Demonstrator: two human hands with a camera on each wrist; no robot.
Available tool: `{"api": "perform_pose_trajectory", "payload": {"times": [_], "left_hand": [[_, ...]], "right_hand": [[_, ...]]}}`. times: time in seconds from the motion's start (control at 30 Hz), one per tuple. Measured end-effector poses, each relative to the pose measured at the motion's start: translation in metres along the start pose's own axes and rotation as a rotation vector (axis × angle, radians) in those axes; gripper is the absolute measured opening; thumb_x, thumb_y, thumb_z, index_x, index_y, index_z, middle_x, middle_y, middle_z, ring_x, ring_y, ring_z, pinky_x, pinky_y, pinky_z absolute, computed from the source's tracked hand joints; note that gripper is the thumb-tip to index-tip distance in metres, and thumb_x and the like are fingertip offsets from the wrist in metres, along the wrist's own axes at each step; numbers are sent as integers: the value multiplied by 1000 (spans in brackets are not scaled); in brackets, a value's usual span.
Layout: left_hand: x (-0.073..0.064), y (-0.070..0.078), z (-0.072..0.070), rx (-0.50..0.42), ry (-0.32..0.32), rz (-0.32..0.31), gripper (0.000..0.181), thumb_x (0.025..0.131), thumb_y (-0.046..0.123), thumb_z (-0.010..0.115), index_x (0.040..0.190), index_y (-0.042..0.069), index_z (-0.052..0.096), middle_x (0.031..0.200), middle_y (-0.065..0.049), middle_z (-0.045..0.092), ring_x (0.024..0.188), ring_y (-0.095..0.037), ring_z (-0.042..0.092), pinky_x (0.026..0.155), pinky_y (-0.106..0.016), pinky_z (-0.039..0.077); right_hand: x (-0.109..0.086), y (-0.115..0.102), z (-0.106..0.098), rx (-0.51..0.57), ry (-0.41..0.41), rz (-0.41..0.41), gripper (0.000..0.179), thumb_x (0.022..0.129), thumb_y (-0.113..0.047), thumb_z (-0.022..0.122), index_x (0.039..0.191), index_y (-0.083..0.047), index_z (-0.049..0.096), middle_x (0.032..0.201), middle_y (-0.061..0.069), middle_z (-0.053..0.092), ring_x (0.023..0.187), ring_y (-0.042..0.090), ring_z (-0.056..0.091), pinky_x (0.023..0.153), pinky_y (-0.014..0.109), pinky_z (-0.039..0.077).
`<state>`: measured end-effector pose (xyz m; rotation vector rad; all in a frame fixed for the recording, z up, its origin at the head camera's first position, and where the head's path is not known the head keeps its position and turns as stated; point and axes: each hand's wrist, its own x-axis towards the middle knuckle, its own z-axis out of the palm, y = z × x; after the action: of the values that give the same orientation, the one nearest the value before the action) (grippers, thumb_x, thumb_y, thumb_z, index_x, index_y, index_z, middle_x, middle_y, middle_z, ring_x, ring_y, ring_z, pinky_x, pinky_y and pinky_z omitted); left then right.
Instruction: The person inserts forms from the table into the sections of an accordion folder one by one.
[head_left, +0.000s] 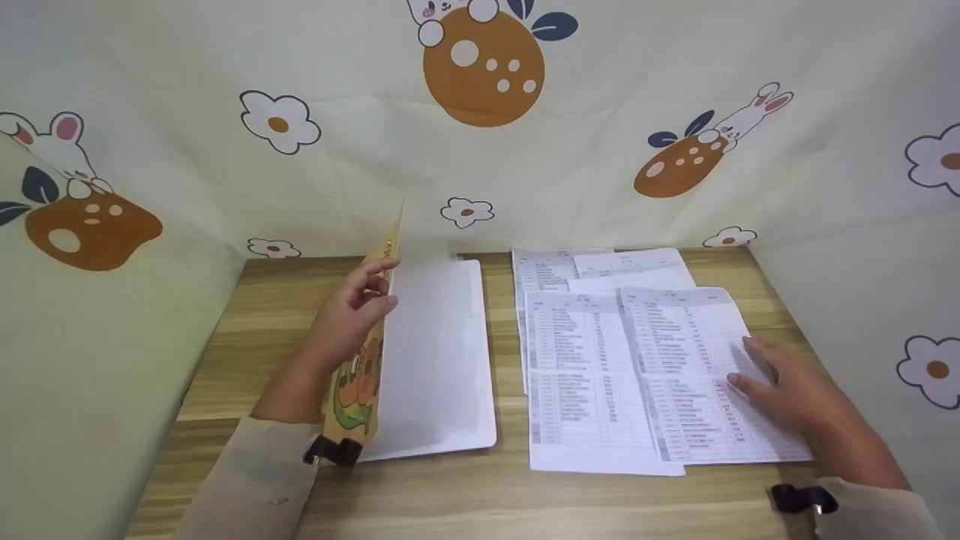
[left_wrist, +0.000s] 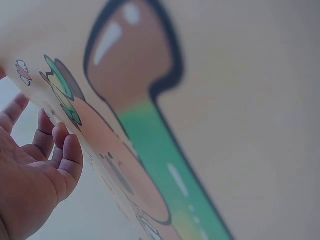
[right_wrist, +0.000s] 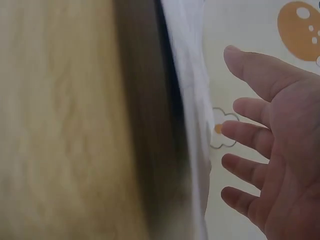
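My left hand (head_left: 349, 315) is against the raised cover (head_left: 352, 405) of a picture book, which stands nearly upright and seen almost edge-on. Its thumb and index finger lie apart at the cover's edge; in the left wrist view the other fingers (left_wrist: 74, 157) bend loosely beside the cartoon-printed face. Right of the cover lies a blank white page (head_left: 435, 360). My right hand (head_left: 795, 394) has its thumb and fingers spread over the right side of a printed sheet (head_left: 682, 375). The right wrist view shows its fingers (right_wrist: 247, 137) apart and relaxed, with nothing between them.
Beside that sheet, another printed sheet (head_left: 570, 382) overlaps it, with several more papers (head_left: 637, 262) behind. Everything lies on a wood-grain table (head_left: 435, 502). A curtain (head_left: 360, 180) with rabbits, oranges and flowers encloses the back and sides.
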<state>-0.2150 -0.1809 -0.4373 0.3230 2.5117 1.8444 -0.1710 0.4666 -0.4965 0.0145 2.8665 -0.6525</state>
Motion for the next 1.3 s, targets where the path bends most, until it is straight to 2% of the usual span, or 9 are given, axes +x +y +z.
{"api": "perform_pose_trajectory", "payload": {"times": [0.13,0.33,0.6,0.77,0.83,0.9,1.0,1.1,1.3], "left_hand": [[1,-1,1,2,1,-3,49,106,15,60,153,29,55,119,-8,50,108,-26,57,90,-34,50],[0,-1,1,13,-8,-12,48,106,17,61,153,29,54,120,-8,50,111,-26,57,92,-34,51],[0,-2,1,20,-15,-25,49,106,20,61,153,35,53,122,-7,50,110,-27,56,94,-40,52],[1,-4,1,29,-17,-33,49,106,20,61,153,34,53,122,-7,50,111,-27,56,94,-38,52],[1,-3,1,28,-20,-38,49,106,21,61,153,33,53,122,-7,49,111,-27,56,92,-37,51],[1,-3,1,22,-23,-43,49,106,21,61,153,34,53,121,-6,49,111,-27,55,92,-38,51],[1,-2,1,16,-26,-49,49,107,21,61,153,34,53,121,-6,49,111,-27,55,92,-38,50],[2,-2,2,15,-26,-55,49,106,21,61,153,34,53,122,-6,49,113,-27,55,93,-40,50],[2,-3,3,26,-16,-61,48,106,22,62,152,35,54,122,-7,50,113,-27,56,94,-41,50]], "right_hand": [[-1,8,-2,-11,-15,42,109,92,-68,71,169,-5,26,169,38,23,151,69,21,116,82,20],[0,13,0,-50,-34,48,112,85,-62,82,165,1,33,162,42,31,147,68,27,115,80,25],[3,11,-1,-56,-69,85,115,84,-61,84,164,3,32,161,43,31,146,68,28,115,80,27],[4,9,-3,-49,-75,82,117,85,-57,85,163,9,28,161,45,29,147,68,27,117,79,26],[5,9,-3,-37,-65,73,114,87,-52,85,162,11,28,160,46,31,146,68,29,116,78,27],[5,10,-4,-19,-56,81,108,89,-47,84,161,11,29,157,44,38,141,64,41,113,75,35],[6,12,-5,3,-47,116,95,94,-38,81,160,9,34,145,38,54,121,50,57,96,59,50],[6,15,-5,3,-44,158,86,96,-33,79,159,7,37,130,31,60,106,39,57,84,46,49],[5,19,-5,-9,-4,179,69,100,-22,69,158,7,42,132,31,62,112,43,59,90,52,51]]}}
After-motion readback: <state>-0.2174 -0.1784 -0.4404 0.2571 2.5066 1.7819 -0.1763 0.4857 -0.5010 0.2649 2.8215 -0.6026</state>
